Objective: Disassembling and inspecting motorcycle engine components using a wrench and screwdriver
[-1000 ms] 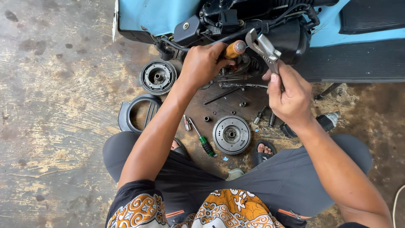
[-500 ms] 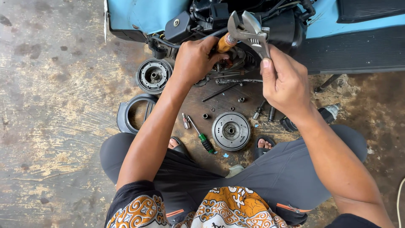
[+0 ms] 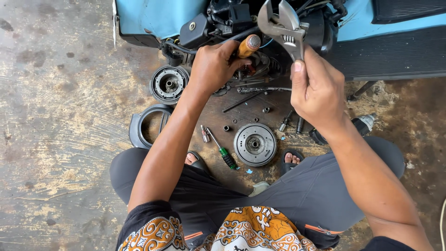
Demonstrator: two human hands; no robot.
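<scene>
My left hand [image 3: 214, 65] grips a tool by its orange wooden handle [image 3: 248, 45], its tip hidden inside the open black engine [image 3: 241, 18] of a light blue scooter [image 3: 153, 16]. My right hand [image 3: 318, 88] holds a silver adjustable wrench [image 3: 282, 25] upright, jaws open and pointing up, in front of the engine. On the floor below lie a round metal flywheel disc [image 3: 254, 144], a green-handled screwdriver [image 3: 223, 151] and small sockets [image 3: 226, 128].
A round clutch-like part [image 3: 168, 84] and a grey plastic ring cover [image 3: 149, 125] lie at the left. A black power tool [image 3: 360, 125] rests by my right knee. The black footboard [image 3: 385, 56] runs to the right. Stained concrete floor [image 3: 60, 116] spreads to the left.
My right hand has raised the wrench higher and turned it upright. The view has shifted slightly. My left hand stays on the wooden handle at the engine.
</scene>
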